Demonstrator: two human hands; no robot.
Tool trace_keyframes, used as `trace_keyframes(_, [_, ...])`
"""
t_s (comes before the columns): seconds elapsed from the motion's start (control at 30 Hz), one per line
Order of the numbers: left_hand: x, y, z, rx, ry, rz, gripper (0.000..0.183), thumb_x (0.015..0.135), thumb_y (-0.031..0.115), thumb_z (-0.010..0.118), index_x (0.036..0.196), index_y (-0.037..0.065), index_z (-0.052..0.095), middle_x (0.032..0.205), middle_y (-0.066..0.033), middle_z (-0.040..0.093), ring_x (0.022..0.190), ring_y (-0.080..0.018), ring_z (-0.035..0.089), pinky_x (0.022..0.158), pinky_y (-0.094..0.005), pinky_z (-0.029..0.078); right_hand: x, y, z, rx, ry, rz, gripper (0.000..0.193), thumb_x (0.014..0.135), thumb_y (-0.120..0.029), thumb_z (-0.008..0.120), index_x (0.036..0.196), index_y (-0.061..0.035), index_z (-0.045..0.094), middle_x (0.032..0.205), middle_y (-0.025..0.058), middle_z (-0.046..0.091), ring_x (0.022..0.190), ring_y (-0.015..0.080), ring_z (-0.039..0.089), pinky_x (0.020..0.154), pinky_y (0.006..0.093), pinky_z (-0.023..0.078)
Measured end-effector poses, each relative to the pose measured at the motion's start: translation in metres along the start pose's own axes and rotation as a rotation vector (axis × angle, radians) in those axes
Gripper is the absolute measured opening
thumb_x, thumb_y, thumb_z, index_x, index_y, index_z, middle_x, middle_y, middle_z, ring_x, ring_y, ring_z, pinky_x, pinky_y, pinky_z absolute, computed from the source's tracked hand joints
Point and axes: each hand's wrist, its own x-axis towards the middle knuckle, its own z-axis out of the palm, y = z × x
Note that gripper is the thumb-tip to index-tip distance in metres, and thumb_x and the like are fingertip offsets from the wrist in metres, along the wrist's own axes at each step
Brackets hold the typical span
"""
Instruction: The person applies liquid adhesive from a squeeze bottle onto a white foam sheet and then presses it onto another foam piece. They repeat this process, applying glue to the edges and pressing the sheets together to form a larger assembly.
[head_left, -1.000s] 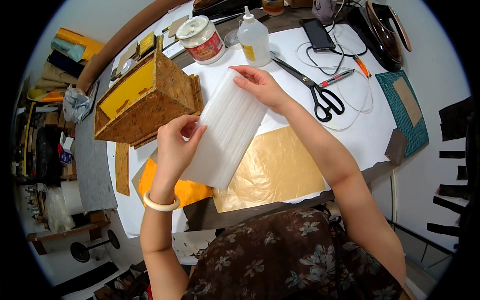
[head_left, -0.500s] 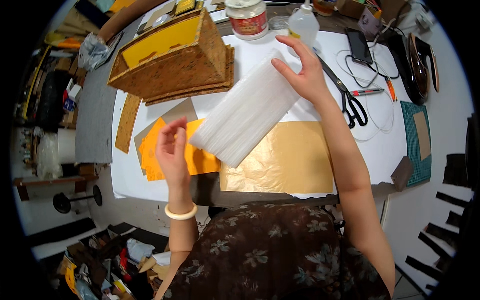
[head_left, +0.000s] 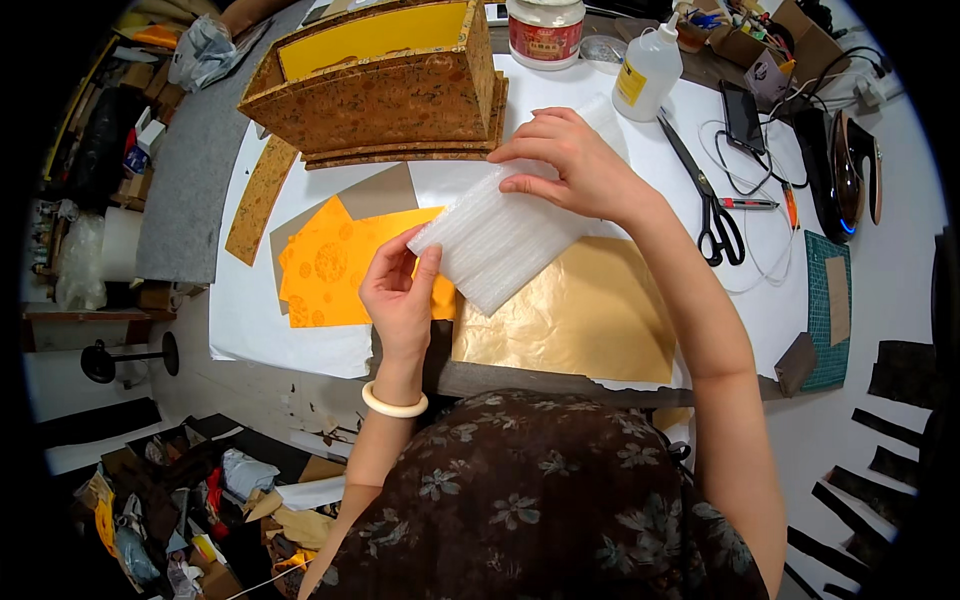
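Note:
A white foam sheet (head_left: pixel 510 240) slants over the table, its lower end overlapping a shiny gold-tan paper sheet (head_left: pixel 570 320). My left hand (head_left: pixel 398 300) pinches the foam's left corner between thumb and fingers. Above the middle of the foam, my right hand (head_left: pixel 580 170) has its fingers bent and its thumb apart from them; whether it touches the foam is hard to tell. Patterned orange fabric (head_left: pixel 345 265) lies beside my left hand, on top of a grey board (head_left: pixel 390 185).
Behind stands a brown patterned box (head_left: pixel 380 110) with a yellow lining. A jar (head_left: pixel 545 35) and a squeeze bottle (head_left: pixel 648 75) are at the back. To the right lie scissors (head_left: pixel 705 200), a utility knife (head_left: pixel 748 204), a phone (head_left: pixel 741 115), an iron (head_left: pixel 855 170) and a green cutting mat (head_left: pixel 828 260).
My left hand has moved right and taken hold of the foam's corner. My right hand has come down and left over the foam, its fingers more bent. The view has shifted slightly.

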Motion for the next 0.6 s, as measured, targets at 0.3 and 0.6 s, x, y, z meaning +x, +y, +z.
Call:
trace_keyframes(0.3, [0.002, 0.001, 0.001, 0.022, 0.013, 0.009, 0.031, 0.091, -0.001, 0.071, 0.119, -0.007, 0.063, 0.111, -0.0129, 0.069, 0.103, -0.0162, 0.065, 0.093, -0.0287, 0.052, -0.002, 0.003, 0.009, -0.001, 0.07, -0.03, 0.03, 0.087, -0.034, 0.073, 0.105, -0.0102, 0.072, 0.094, 0.0026, 0.069, 0.096, 0.021, 0.062, 0.101, 0.0381, 0.039])
trace_keyframes(0.6, [0.002, 0.002, 0.005, 0.044, 0.035, 0.027, 0.028, 0.092, 0.001, 0.069, 0.119, -0.006, 0.065, 0.105, -0.0096, 0.071, 0.094, -0.0123, 0.066, 0.087, -0.0264, 0.052, -0.004, 0.003, 0.009, -0.008, 0.053, 0.01, 0.028, 0.087, -0.03, 0.074, 0.108, -0.0118, 0.072, 0.097, 0.0023, 0.07, 0.099, 0.0221, 0.063, 0.107, 0.0404, 0.037])
